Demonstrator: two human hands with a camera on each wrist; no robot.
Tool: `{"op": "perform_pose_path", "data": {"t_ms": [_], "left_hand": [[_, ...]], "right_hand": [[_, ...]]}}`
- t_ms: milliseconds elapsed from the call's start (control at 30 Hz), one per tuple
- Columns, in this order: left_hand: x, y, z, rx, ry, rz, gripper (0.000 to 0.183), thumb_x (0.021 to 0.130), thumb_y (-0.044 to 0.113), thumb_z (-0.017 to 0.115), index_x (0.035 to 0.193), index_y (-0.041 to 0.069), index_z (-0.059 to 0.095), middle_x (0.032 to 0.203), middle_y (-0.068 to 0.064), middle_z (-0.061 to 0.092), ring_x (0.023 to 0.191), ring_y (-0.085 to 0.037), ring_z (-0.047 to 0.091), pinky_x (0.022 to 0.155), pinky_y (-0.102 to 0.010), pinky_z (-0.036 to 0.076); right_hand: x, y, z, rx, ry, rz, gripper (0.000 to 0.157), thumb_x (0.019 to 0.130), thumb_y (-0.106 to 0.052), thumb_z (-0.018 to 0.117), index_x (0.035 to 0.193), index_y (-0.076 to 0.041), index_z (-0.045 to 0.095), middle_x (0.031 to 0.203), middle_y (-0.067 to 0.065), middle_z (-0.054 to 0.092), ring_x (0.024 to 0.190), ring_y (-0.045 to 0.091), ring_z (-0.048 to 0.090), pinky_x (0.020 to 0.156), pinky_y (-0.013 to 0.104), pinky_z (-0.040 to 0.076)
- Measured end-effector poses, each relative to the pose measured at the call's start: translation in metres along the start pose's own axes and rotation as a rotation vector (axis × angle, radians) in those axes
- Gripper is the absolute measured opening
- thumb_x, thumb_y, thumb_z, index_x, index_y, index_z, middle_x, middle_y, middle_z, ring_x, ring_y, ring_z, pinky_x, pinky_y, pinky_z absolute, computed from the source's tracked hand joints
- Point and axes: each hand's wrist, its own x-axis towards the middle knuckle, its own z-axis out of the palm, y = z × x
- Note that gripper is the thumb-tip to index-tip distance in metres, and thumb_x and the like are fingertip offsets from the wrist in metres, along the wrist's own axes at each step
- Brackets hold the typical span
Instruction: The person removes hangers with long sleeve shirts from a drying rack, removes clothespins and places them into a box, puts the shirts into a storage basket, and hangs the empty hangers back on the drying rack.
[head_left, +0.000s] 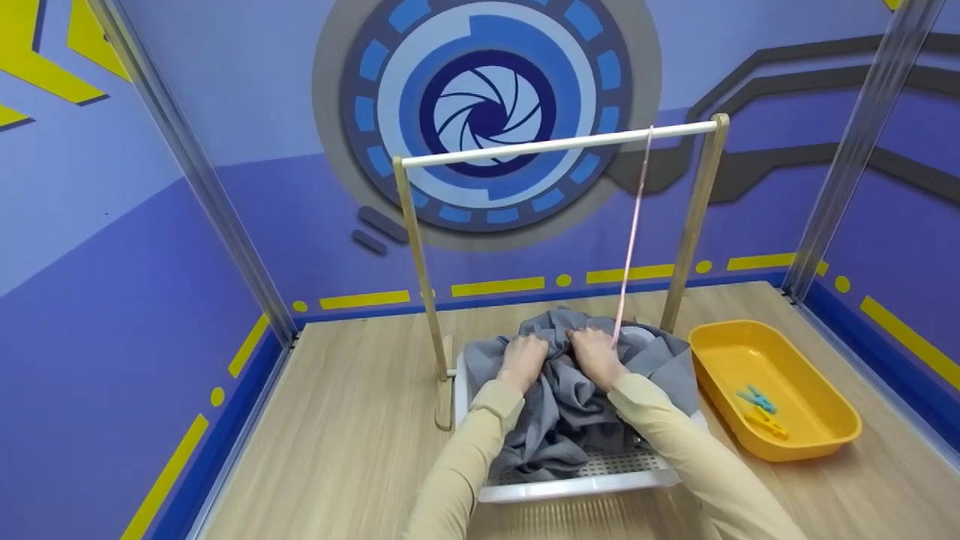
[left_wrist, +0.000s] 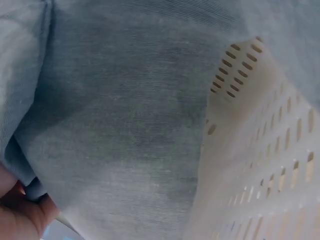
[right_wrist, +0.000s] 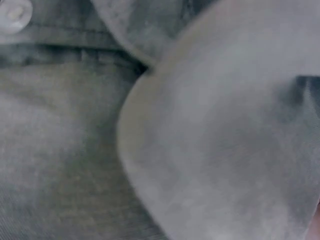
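A crumpled grey garment (head_left: 559,397) lies bunched in a white perforated basket (head_left: 577,487). My left hand (head_left: 525,356) grips its upper left part, and in the left wrist view curled fingers (left_wrist: 25,217) hold a fold at the lower left edge. Close by on the right, my right hand (head_left: 596,356) grips another bunched part of the garment. Grey cloth nearly fills the right wrist view, where a pale button (right_wrist: 14,16) shows in the top corner. Folds hide most of both hands' fingertips in the wrist views.
Over the basket stands a wooden rack with a white bar (head_left: 525,151). A thin pink strap (head_left: 634,225) hangs from the bar down beside my right hand. To the right, a yellow-orange tub (head_left: 810,375) holds a blue clothespin (head_left: 757,397) and a yellow clothespin (head_left: 766,426).
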Motion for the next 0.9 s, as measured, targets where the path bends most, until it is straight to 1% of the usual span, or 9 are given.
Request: {"op": "perform_pose_path", "data": {"t_ms": [133, 267, 400, 500, 633, 700, 800, 900], "left_hand": [[0.000, -0.002, 0.003, 0.027, 0.073, 0.022, 0.015, 0.084, 0.007, 0.060, 0.076, 0.015, 0.071, 0.071, -0.003, 0.062, 0.060, -0.018, 0.058, 0.051, -0.028, 0.047], [-0.002, -0.005, 0.004, -0.004, 0.154, 0.017, 0.015, 0.082, 0.006, 0.060, 0.074, 0.015, 0.071, 0.069, -0.002, 0.062, 0.059, -0.019, 0.058, 0.049, -0.028, 0.047], [-0.003, -0.010, 0.001, -0.084, 0.201, -0.028, 0.016, 0.081, 0.003, 0.058, 0.071, 0.010, 0.068, 0.067, -0.006, 0.062, 0.058, -0.022, 0.059, 0.048, -0.031, 0.047], [-0.004, -0.014, -0.005, -0.193, 0.225, -0.081, 0.018, 0.083, 0.000, 0.056, 0.068, 0.007, 0.063, 0.065, -0.008, 0.061, 0.058, -0.025, 0.060, 0.048, -0.033, 0.047], [-0.004, -0.018, -0.017, -0.372, 0.257, -0.136, 0.023, 0.088, 0.000, 0.053, 0.067, 0.007, 0.059, 0.066, -0.009, 0.061, 0.059, -0.025, 0.060, 0.048, -0.032, 0.047], [-0.005, -0.019, -0.024, -0.434, 0.270, -0.153, 0.023, 0.089, 0.001, 0.052, 0.069, 0.008, 0.060, 0.067, -0.009, 0.061, 0.059, -0.023, 0.060, 0.048, -0.030, 0.046], [-0.007, -0.020, -0.032, -0.468, 0.300, -0.149, 0.020, 0.089, 0.001, 0.054, 0.074, 0.008, 0.064, 0.070, -0.008, 0.063, 0.060, -0.022, 0.060, 0.049, -0.029, 0.046], [-0.012, -0.020, -0.037, -0.455, 0.337, -0.104, 0.016, 0.086, -0.002, 0.056, 0.078, 0.008, 0.066, 0.073, -0.007, 0.064, 0.063, -0.022, 0.061, 0.051, -0.029, 0.047]], "right_hand": [[0.000, 0.001, 0.000, 0.027, 0.006, 0.002, 0.009, 0.077, 0.002, 0.057, 0.070, -0.003, 0.061, 0.059, 0.016, 0.054, 0.050, 0.034, 0.054, 0.041, 0.044, 0.043], [0.002, 0.002, -0.004, 0.113, 0.034, 0.040, 0.011, 0.078, 0.003, 0.057, 0.069, -0.002, 0.057, 0.058, 0.017, 0.054, 0.049, 0.034, 0.054, 0.040, 0.045, 0.043], [0.006, -0.001, -0.012, 0.220, 0.087, 0.068, 0.010, 0.081, 0.003, 0.058, 0.072, -0.002, 0.057, 0.059, 0.017, 0.055, 0.049, 0.035, 0.055, 0.040, 0.044, 0.042], [0.008, -0.007, -0.020, 0.291, 0.131, 0.071, 0.004, 0.081, 0.002, 0.059, 0.080, -0.002, 0.061, 0.062, 0.017, 0.058, 0.052, 0.035, 0.056, 0.041, 0.044, 0.043], [0.008, -0.014, -0.029, 0.384, 0.197, 0.078, 0.012, 0.081, 0.003, 0.060, 0.091, -0.001, 0.065, 0.070, 0.017, 0.062, 0.057, 0.033, 0.059, 0.046, 0.043, 0.045], [0.008, -0.017, -0.032, 0.442, 0.225, 0.073, 0.015, 0.081, 0.003, 0.060, 0.095, -0.002, 0.065, 0.074, 0.017, 0.063, 0.061, 0.032, 0.060, 0.049, 0.042, 0.046], [0.007, -0.022, -0.036, 0.527, 0.250, 0.045, 0.017, 0.083, 0.004, 0.058, 0.098, -0.002, 0.065, 0.080, 0.017, 0.064, 0.065, 0.030, 0.062, 0.052, 0.040, 0.048], [0.003, -0.026, -0.040, 0.587, 0.262, 0.017, 0.022, 0.084, 0.005, 0.056, 0.104, 0.000, 0.064, 0.086, 0.018, 0.064, 0.071, 0.030, 0.062, 0.057, 0.039, 0.049]]}}
